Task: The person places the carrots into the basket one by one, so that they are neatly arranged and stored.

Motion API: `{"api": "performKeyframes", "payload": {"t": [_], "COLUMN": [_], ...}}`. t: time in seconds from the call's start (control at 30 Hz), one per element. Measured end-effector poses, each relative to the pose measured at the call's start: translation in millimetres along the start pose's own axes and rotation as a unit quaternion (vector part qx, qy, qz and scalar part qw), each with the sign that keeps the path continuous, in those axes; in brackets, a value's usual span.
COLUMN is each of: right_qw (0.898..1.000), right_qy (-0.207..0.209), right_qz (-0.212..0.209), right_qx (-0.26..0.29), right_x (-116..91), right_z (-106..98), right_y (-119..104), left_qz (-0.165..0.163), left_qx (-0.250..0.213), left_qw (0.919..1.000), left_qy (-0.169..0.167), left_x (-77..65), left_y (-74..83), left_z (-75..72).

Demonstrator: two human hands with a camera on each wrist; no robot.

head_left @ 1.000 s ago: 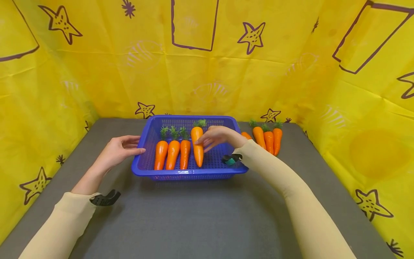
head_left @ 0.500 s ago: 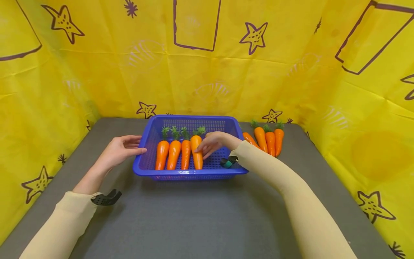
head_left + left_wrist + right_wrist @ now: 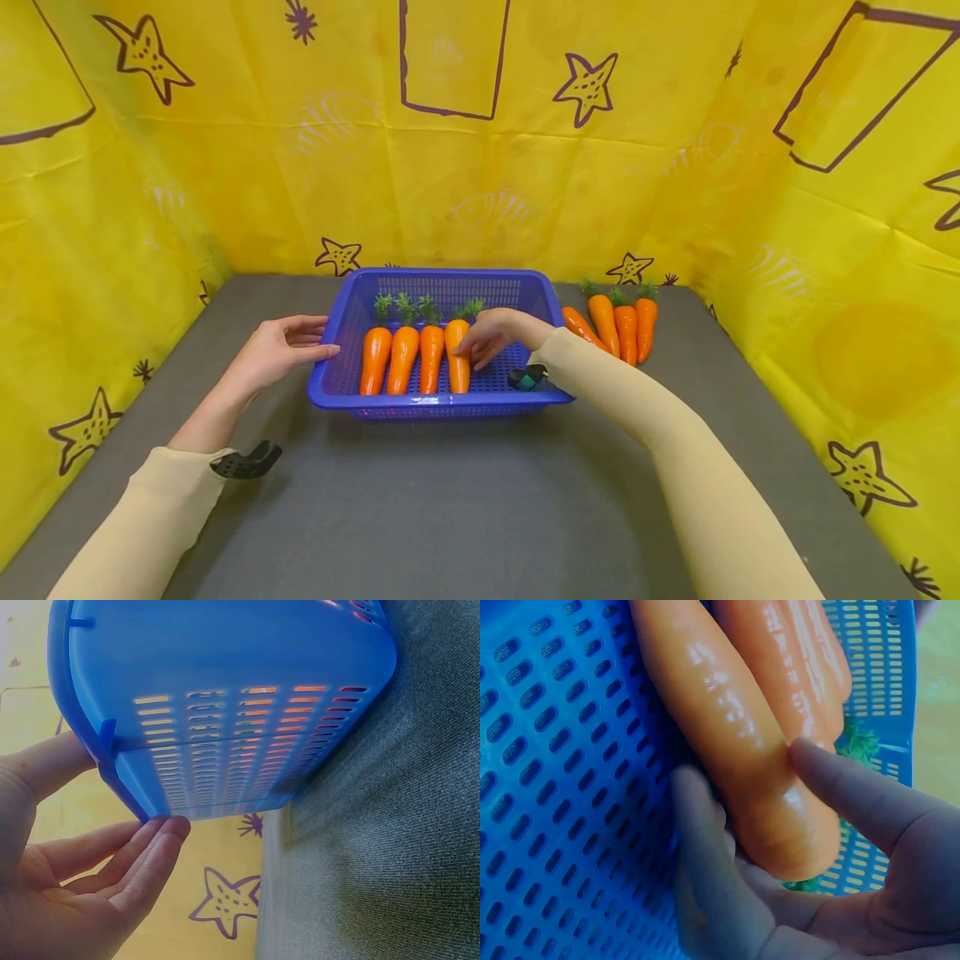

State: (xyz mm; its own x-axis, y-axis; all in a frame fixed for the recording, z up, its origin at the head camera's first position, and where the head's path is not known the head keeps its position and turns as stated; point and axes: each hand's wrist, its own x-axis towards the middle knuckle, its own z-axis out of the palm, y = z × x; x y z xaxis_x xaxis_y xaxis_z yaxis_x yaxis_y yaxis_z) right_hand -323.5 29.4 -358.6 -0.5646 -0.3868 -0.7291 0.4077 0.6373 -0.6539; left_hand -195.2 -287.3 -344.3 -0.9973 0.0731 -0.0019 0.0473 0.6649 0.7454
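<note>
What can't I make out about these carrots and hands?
Head view: tips of the carrots in the blue basket, behind its front rim.
Head view: most of the leafy top of the loose carrot nearest the basket, behind its right rim.
Left wrist view: thumb tip of the left hand, behind the rim.
Right wrist view: tip of the carrot under the right hand's thumb, cut off by the top edge.

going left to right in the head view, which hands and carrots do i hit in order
Left hand → first carrot in the blue basket → second carrot → third carrot → fourth carrot → right hand → four carrots outside the blue basket
</note>
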Motion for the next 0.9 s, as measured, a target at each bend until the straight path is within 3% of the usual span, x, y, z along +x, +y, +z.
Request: {"api": "performKeyframes", "payload": {"t": [0.27, 0.63, 0.9], "right_qw": [1.0, 0.999, 0.998], "right_qy": [0.02, 0.027, 0.031], "right_qz": [-0.008, -0.016, -0.047], "right_qx": [0.012, -0.023, 0.03], "right_x": [-1, -9, -20], "right_z": [-3, -9, -19], "right_y": [2, 5, 3], "left_qz": [-0.005, -0.012, -0.004], "left_qx": [0.0, 0.004, 0.004], "left_qw": [1.0, 0.9999, 1.0], "left_qy": [0.002, -0.001, 0.0], "left_x": [0.0, 0.3, 0.5], "left_y": [-0.6, 0.8, -0.7], "left_z": [0.5, 0.7, -0.2]}}
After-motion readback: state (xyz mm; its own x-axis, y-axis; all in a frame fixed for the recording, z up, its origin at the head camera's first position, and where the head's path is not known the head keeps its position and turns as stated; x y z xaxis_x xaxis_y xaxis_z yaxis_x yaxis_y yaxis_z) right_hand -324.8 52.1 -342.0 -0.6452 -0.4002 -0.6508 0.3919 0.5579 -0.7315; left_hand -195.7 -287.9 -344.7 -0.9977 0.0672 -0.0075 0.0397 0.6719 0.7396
